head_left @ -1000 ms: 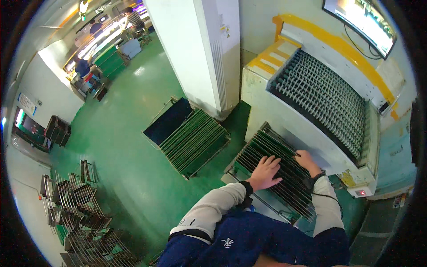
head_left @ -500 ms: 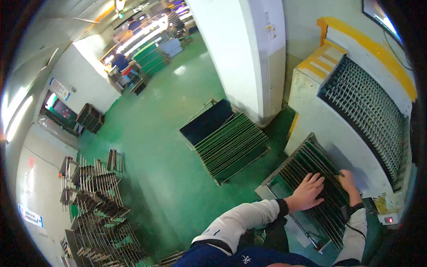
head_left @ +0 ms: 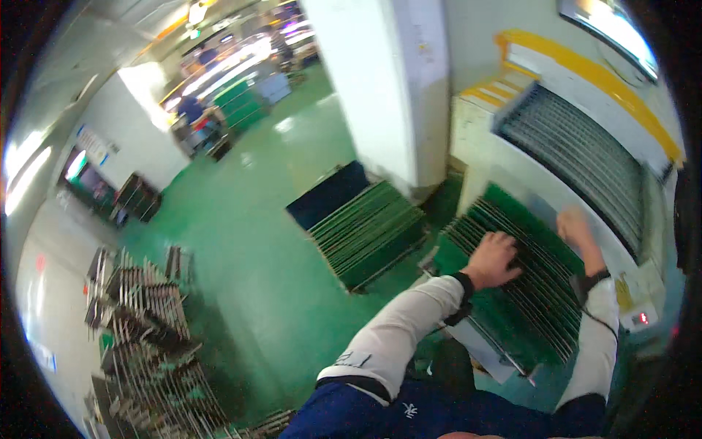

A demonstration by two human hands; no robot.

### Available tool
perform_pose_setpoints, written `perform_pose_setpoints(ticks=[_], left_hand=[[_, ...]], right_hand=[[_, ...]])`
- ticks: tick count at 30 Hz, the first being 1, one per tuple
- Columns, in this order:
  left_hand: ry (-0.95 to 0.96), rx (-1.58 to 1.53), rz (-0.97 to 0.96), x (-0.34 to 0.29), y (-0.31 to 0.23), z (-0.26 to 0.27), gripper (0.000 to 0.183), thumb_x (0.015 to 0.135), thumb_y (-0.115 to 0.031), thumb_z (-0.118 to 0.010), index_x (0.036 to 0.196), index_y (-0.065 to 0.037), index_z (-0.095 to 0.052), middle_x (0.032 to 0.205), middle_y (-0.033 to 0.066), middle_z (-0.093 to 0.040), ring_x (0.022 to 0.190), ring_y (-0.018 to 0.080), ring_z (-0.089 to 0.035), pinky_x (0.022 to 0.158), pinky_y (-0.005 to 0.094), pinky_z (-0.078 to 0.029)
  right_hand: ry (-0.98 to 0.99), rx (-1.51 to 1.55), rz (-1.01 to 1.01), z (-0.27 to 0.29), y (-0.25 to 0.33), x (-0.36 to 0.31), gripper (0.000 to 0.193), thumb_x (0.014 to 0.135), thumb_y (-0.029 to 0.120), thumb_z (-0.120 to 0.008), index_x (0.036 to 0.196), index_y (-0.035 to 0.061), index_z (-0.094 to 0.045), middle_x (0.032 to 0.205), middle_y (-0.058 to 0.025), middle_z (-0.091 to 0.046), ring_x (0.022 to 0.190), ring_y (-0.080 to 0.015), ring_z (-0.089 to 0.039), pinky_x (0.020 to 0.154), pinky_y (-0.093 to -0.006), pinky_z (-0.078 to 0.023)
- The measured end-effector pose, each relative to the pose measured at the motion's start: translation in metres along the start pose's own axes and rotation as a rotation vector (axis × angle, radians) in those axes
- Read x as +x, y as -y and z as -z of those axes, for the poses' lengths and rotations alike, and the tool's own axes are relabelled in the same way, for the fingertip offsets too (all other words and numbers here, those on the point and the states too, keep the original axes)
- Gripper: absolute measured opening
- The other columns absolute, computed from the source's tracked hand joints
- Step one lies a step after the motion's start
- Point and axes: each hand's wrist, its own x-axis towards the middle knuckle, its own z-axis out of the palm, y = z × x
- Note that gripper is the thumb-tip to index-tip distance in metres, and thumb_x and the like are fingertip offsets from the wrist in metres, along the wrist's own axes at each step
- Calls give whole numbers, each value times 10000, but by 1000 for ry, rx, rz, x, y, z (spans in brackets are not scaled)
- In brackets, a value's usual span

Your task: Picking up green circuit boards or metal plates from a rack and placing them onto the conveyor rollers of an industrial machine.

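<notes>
In front of me at the right, a rack of thin green boards (head_left: 545, 311) stands tilted, the boards side by side with their edges up. My left hand (head_left: 495, 262) lies over the board edges in the middle, its fingers bent down onto them. The green face of the board at the far right side (head_left: 521, 212) shows above the others. At that board's right edge is my right hand (head_left: 578, 230), smeared by motion; whether it grips the board cannot be made out.
A second rack of green boards (head_left: 365, 234) stands on the floor left of mine. Behind my rack is a white machine with a ribbed slope (head_left: 578, 161) and yellow trim. A white pillar (head_left: 380, 95) rises ahead. Metal racks (head_left: 146, 329) crowd the left wall. People sit working far off.
The view has shifted a little. My left hand's spread fingers have drawn closer together and bent. A green board face now shows at the rack's far right side, beside my blurred right hand.
</notes>
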Motion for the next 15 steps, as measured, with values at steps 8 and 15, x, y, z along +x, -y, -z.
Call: perform_pose_setpoints(ticks=[8,15], left_hand=[[-141,63,-11,-15,12,-4,509,884,-476,-742,1168,-53,-728,1407,112,-600,1352,349,-490,1144,505,-382],[-153,55,-81,-2,6,-15,530,894,-478,-724,1201,-46,-718,1406,124,-601,1354,350,-491,1146,515,-369]], right_hand=[[21,142,230,53,81,34,328,876,389,-740,952,70,-767,839,-105,-744,756,-232,-699,708,-406,-546],[239,-25,70,-54,4,-13,396,848,429,-783,985,58,-802,962,-123,-787,867,-267,-724,801,-419,-555]])
